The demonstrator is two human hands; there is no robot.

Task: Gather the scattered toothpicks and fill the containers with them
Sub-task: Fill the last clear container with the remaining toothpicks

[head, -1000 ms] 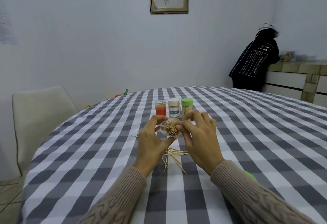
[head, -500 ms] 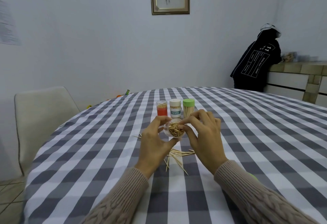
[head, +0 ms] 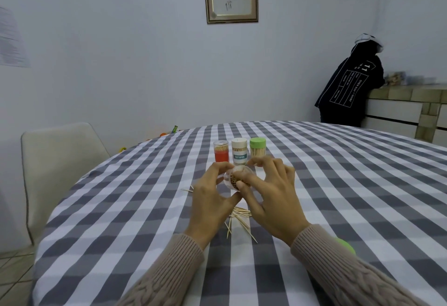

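Above the checked table (head: 121, 209), left hand (head: 210, 199) grip curled round clear container (head: 232, 180), right hand (head: 273, 199) fingertips pinching its toothpicks (head: 235, 181)

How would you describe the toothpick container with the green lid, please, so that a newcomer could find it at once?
On the round table under the grey-and-white checked cloth, three small toothpick containers stand in a row just beyond the person's hands. The one wanted is the container with the green lid, at the right end of the row. Its neighbours are a white-capped labelled container and a red-banded container.
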